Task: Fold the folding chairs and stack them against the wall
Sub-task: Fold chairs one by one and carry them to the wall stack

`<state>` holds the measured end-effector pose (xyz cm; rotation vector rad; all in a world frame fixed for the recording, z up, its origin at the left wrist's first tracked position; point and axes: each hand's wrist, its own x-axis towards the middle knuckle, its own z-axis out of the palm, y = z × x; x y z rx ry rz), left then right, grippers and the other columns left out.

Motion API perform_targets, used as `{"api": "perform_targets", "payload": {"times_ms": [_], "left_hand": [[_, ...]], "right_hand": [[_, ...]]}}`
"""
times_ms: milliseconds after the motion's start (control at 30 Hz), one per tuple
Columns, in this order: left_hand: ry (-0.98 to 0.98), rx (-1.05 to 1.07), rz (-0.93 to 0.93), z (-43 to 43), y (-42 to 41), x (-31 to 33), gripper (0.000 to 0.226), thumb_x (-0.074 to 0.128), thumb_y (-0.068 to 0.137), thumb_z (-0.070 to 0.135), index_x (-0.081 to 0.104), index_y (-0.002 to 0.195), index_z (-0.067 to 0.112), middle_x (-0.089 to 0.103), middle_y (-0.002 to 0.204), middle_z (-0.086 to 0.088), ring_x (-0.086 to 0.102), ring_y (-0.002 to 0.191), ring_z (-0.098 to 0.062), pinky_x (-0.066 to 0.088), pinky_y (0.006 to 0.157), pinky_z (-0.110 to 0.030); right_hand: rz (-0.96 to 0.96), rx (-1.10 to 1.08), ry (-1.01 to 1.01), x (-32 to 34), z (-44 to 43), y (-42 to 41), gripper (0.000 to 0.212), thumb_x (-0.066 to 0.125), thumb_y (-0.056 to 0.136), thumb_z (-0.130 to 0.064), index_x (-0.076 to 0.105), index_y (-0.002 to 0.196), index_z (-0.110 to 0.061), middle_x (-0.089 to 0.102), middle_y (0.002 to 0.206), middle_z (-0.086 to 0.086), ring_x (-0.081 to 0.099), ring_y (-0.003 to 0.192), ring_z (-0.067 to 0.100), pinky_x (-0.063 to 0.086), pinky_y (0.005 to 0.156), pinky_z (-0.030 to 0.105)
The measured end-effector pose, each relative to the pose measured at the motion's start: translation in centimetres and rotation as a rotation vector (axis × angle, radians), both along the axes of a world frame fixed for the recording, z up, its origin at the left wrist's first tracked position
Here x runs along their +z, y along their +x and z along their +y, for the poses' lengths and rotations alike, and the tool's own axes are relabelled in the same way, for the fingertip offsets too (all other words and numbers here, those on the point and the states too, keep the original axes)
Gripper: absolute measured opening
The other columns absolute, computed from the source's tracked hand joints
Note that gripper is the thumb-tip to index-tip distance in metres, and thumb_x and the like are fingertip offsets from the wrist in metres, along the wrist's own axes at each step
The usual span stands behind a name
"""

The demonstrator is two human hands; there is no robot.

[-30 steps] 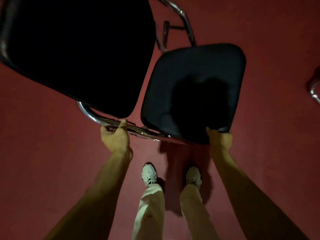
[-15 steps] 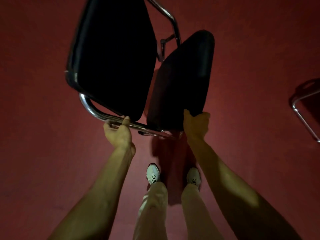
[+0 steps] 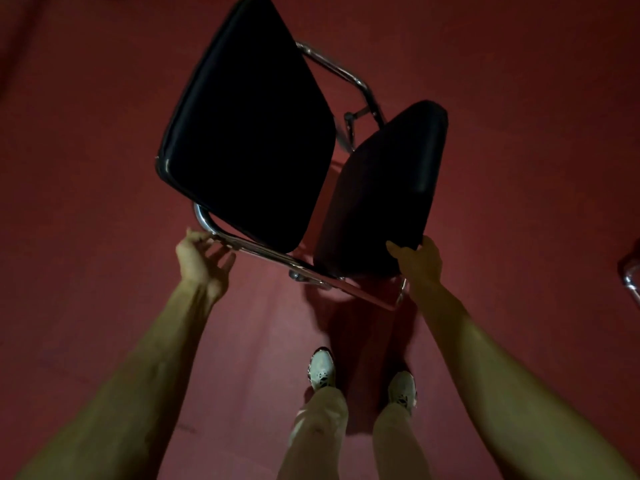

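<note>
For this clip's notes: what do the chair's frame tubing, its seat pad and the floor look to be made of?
Frame tubing: metal, likely chromed steel; bright mirror-like glints along the bends.
Seat pad: dark padded cushion with a smooth cover, perhaps vinyl; a faint sheen shows on its rounded edge, though the light is dim.
Floor: red, matte and even; it could be carpet or sheet flooring, cannot tell which.

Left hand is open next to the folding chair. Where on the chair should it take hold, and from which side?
Likely best: the chrome frame tube just below the backrest, coming from the near side with the left hand palm-up under it. The tube is bare, round and runs crosswise, right beside that open hand; the right hand grips the seat edge.
</note>
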<state>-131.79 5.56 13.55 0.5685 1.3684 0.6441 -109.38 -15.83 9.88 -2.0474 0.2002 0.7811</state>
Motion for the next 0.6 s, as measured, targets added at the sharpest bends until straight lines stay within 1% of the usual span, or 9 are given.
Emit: {"api": "perform_targets", "payload": {"times_ms": [33, 67, 100, 133, 267, 333, 433, 500, 600], "left_hand": [[-0.023, -0.032, 0.017, 0.6, -0.2, -0.1, 0.045, 0.043, 0.084, 0.02, 0.06, 0.126, 0.018, 0.05, 0.081, 0.002, 0.05, 0.08, -0.02, 0.047, 0.089, -0.036], [-0.038, -0.055, 0.012, 1.0, -0.3, -0.4, 0.025, 0.045, 0.085, 0.024, 0.065, 0.098, 0.016, 0.049, 0.077, 0.001, 0.048, 0.076, -0.019, 0.046, 0.083, -0.035], [-0.043, -0.053, -0.015, 1.0, -0.3, -0.6, 0.016, 0.046, 0.086, 0.026, 0.057, 0.078, 0.017, 0.047, 0.074, 0.001, 0.047, 0.074, -0.018, 0.044, 0.081, -0.034], [-0.048, -0.044, -0.051, 0.7, -0.4, -1.0, 0.018, 0.046, 0.088, 0.026, 0.049, 0.071, 0.019, 0.047, 0.073, 0.002, 0.047, 0.073, -0.016, 0.042, 0.082, -0.034], [-0.025, -0.047, -0.173, -0.9, -1.2, -2.2, 0.02, 0.046, 0.091, 0.025, 0.053, 0.073, 0.021, 0.055, 0.074, 0.005, 0.053, 0.075, -0.009, 0.039, 0.08, -0.029], [0.009, -0.093, -0.147, -1.8, -1.3, -2.0, 0.02, 0.045, 0.094, 0.028, 0.056, 0.079, 0.023, 0.061, 0.075, 0.009, 0.055, 0.082, -0.007, 0.04, 0.079, -0.028], [0.094, -0.14, -0.08, -2.8, -0.7, -1.4, 0.014, 0.049, 0.097, 0.036, 0.052, 0.094, 0.022, 0.064, 0.083, 0.009, 0.059, 0.088, -0.009, 0.042, 0.08, -0.029], [0.127, -0.152, -0.052, -3.5, -0.3, -0.8, 0.024, 0.05, 0.097, 0.043, 0.049, 0.105, 0.02, 0.062, 0.089, 0.007, 0.06, 0.093, -0.011, 0.044, 0.082, -0.028], [0.155, -0.176, -0.05, -3.9, -0.1, 0.1, 0.033, 0.051, 0.095, 0.049, 0.051, 0.11, 0.019, 0.06, 0.095, 0.004, 0.06, 0.095, -0.011, 0.046, 0.084, -0.028]], "right_hand": [[-0.014, -0.004, -0.01, 0.0, 0.5, 0.0, 0.055, 0.073, 0.082, -0.02, 0.051, 0.131, -0.007, 0.06, 0.124, 0.01, 0.059, 0.111, 0.028, 0.047, 0.082, 0.029], [-0.032, -0.009, -0.023, -0.2, 0.9, 0.3, 0.053, 0.072, 0.083, -0.018, 0.052, 0.13, -0.007, 0.061, 0.122, 0.011, 0.06, 0.108, 0.028, 0.047, 0.082, 0.029], [-0.057, 0.0, -0.044, -0.1, 1.0, 0.7, 0.049, 0.071, 0.083, -0.015, 0.054, 0.128, -0.006, 0.062, 0.119, 0.011, 0.061, 0.104, 0.026, 0.048, 0.08, 0.03], [-0.085, 0.02, -0.076, -0.2, 0.9, 1.0, 0.045, 0.07, 0.084, -0.014, 0.057, 0.126, -0.005, 0.064, 0.115, 0.012, 0.062, 0.1, 0.026, 0.048, 0.077, 0.031], [-0.172, 0.042, -0.218, -0.3, -0.1, 1.7, 0.044, 0.07, 0.083, -0.018, 0.058, 0.124, -0.005, 0.065, 0.11, 0.012, 0.063, 0.096, 0.029, 0.045, 0.07, 0.031], [-0.203, 0.058, -0.262, -0.5, -0.5, 1.6, 0.047, 0.069, 0.083, -0.022, 0.055, 0.124, -0.004, 0.064, 0.115, 0.016, 0.062, 0.101, 0.032, 0.049, 0.074, 0.035], [-0.198, 0.088, -0.303, 0.1, -0.2, 1.6, 0.05, 0.066, 0.086, -0.024, 0.047, 0.127, -0.001, 0.06, 0.12, 0.02, 0.059, 0.107, 0.035, 0.047, 0.078, 0.035], [-0.181, 0.103, -0.301, 0.6, 0.2, 1.3, 0.052, 0.064, 0.089, -0.023, 0.043, 0.129, 0.001, 0.057, 0.123, 0.022, 0.058, 0.11, 0.038, 0.044, 0.077, 0.035], [-0.193, 0.143, -0.261, 1.1, 1.1, 0.5, 0.053, 0.065, 0.088, -0.024, 0.045, 0.13, 0.001, 0.058, 0.12, 0.023, 0.059, 0.109, 0.04, 0.05, 0.08, 0.041]]}}
